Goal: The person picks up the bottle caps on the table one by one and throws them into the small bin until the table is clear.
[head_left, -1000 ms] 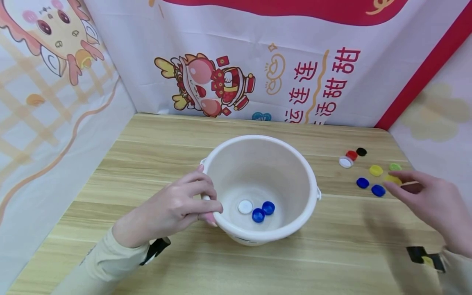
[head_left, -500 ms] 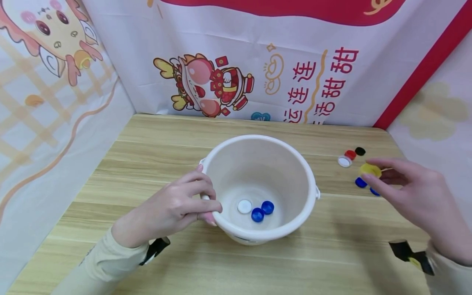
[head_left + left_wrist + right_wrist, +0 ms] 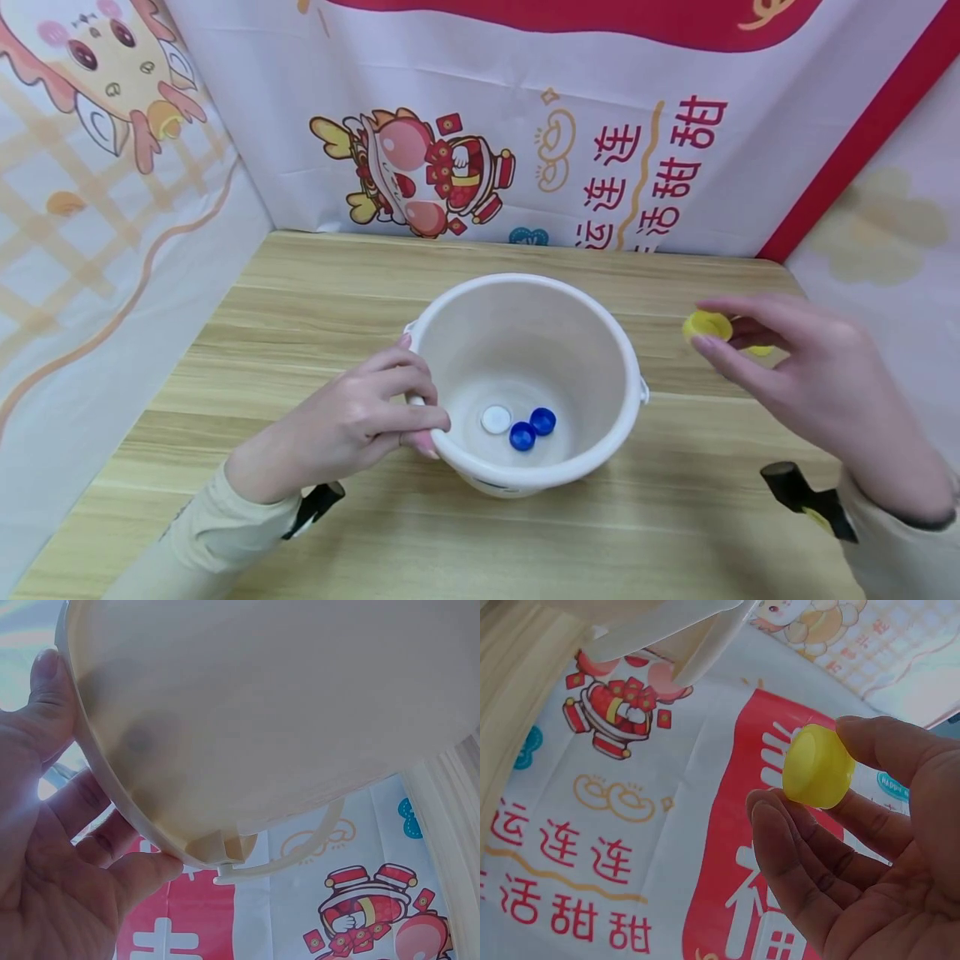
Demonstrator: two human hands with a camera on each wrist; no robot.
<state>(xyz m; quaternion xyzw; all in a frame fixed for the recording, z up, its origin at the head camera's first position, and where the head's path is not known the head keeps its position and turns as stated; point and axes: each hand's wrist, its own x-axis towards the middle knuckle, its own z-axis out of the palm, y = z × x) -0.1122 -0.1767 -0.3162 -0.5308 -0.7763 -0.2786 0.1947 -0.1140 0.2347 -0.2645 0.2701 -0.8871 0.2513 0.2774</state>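
Note:
A white plastic bucket (image 3: 517, 333) stands upright on the table. My left hand (image 3: 367, 404) grips its left rim, fingers over the edge and thumb lower down on the outside. On the bucket floor lie a white bottle cap (image 3: 496, 419) and two blue bottle caps (image 3: 522, 436). To the bucket's right, above the table, my right hand (image 3: 813, 367) pinches a yellow bottle cap (image 3: 707, 327) between thumb and fingertips. The right wrist view shows this yellow cap (image 3: 819, 765) side-on. Behind those fingers, a second yellow cap (image 3: 760, 351) peeks out.
The wooden table (image 3: 315, 292) meets a printed cloth backdrop (image 3: 450, 67) at the back, with more cloth on both sides. The bucket's handle (image 3: 300, 852) hangs along its outside in the left wrist view. The right hand covers the table's back right area.
My right hand has lifted the yellow cap off the table and carried it leftward toward the bucket, now covering the loose caps there. The left hand has kept its hold on the rim.

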